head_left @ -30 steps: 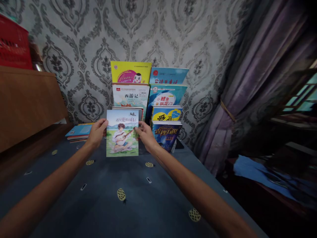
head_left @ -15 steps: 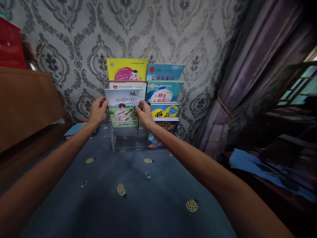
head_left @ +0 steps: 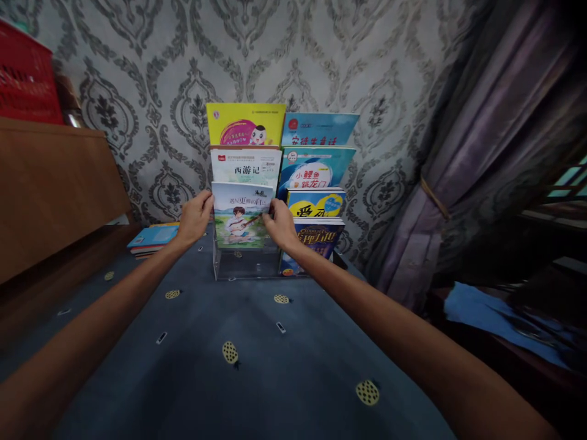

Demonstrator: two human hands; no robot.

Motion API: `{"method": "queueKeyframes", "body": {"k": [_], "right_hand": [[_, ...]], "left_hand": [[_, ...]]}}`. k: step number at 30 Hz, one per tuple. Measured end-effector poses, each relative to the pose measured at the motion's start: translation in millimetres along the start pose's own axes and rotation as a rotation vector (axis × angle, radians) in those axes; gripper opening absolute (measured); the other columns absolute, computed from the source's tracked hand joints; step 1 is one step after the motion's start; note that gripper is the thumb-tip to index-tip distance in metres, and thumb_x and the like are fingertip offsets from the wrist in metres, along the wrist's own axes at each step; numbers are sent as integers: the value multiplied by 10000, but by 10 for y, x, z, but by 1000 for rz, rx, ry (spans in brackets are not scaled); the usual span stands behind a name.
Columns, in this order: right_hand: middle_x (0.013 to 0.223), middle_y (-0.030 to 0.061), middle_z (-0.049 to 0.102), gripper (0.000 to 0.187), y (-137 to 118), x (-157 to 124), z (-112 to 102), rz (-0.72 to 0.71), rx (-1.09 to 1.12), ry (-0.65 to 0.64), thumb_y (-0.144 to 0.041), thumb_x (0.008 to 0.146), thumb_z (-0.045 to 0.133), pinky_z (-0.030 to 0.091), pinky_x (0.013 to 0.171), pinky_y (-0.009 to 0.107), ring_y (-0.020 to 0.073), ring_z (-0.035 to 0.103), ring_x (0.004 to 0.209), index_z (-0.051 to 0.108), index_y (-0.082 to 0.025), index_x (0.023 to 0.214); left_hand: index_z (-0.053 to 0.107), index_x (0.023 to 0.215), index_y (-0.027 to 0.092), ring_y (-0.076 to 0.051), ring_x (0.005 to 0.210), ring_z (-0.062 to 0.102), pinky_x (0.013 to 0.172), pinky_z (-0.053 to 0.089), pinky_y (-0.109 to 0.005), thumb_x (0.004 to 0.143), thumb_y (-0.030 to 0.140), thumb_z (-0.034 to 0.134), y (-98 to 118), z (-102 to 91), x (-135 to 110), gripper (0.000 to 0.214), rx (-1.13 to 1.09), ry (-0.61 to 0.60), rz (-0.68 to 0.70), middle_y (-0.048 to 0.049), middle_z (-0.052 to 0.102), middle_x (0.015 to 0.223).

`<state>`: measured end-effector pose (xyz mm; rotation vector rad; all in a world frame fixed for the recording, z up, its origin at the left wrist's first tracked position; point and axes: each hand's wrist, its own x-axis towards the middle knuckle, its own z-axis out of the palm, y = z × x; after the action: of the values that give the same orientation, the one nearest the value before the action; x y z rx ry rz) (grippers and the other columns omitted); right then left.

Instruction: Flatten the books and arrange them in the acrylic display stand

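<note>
Both my hands hold one picture book (head_left: 241, 214) with a boy playing a guitar on its cover. My left hand (head_left: 195, 215) grips its left edge and my right hand (head_left: 279, 225) grips its right edge. The book stands upright in the left column of a clear tiered rack (head_left: 245, 264), in a lower tier, below a white book (head_left: 246, 170) and a yellow book (head_left: 245, 124). The rack's lowest front pocket on the left shows nothing in it. The right column holds several books, the front one dark blue (head_left: 316, 238).
The rack stands on a dark blue patterned cloth (head_left: 257, 366) against a grey damask wall. A short stack of books (head_left: 153, 238) lies at the left, next to a wooden cabinet (head_left: 50, 189). Purple curtains (head_left: 463, 153) hang at the right.
The book was held low in front of the rack, was lifted up over the tiers, and now sits lower, set into the rack's left column. Both hands stayed on its edges.
</note>
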<state>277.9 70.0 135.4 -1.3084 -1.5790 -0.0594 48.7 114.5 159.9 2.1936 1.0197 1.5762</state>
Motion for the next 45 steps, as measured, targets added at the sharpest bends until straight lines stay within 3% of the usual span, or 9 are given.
{"method": "queueKeyframes", "body": {"k": [6,15,22,31,38,45], "right_hand": [[990,121,571,192,-10,-143,69,54,-275,-70,-154,832,476,475,901,432,288,553,955,547,-181,1008],[1273,220,556,552,-56,-318,189,60,-152,-10,-211,821,509,462,1003,462,330,520,1207,410,-91,1351],[1240,212,607,514,-1,-312,272,118,-133,-74,-172,809,473,482,987,462,331,573,1174,474,-95,1318],[1095,192,615,369,47,-289,331,128,-225,-27,-94,837,395,469,958,452,311,580,1074,525,-107,1183],[1090,175,594,476,92,-315,398,117,-279,10,-21,758,397,465,917,451,293,560,1017,487,-108,1217],[1045,123,583,461,156,-339,443,67,-295,74,-24,780,393,465,931,430,270,549,1025,472,-152,1216]], "left_hand": [[535,774,220,-213,793,619,737,456,-272,967,341,446,-80,41,-66,245,155,-19,-30,-21,589,689],[496,1035,187,-288,913,643,849,455,-367,964,338,469,-125,159,-173,169,377,-42,-57,-103,647,902],[504,906,200,-298,1019,608,913,442,-392,978,314,411,-154,197,-199,164,430,-94,-56,-136,634,978],[571,893,183,-288,959,644,853,451,-359,1015,343,325,-180,232,-107,318,412,-70,-120,-139,686,907],[608,922,168,-280,929,672,806,449,-334,1035,348,326,-154,243,-64,353,501,-73,-141,-154,718,928],[619,956,168,-292,926,686,802,454,-346,1040,333,321,-103,235,-89,351,528,-94,-135,-161,716,950]]}}
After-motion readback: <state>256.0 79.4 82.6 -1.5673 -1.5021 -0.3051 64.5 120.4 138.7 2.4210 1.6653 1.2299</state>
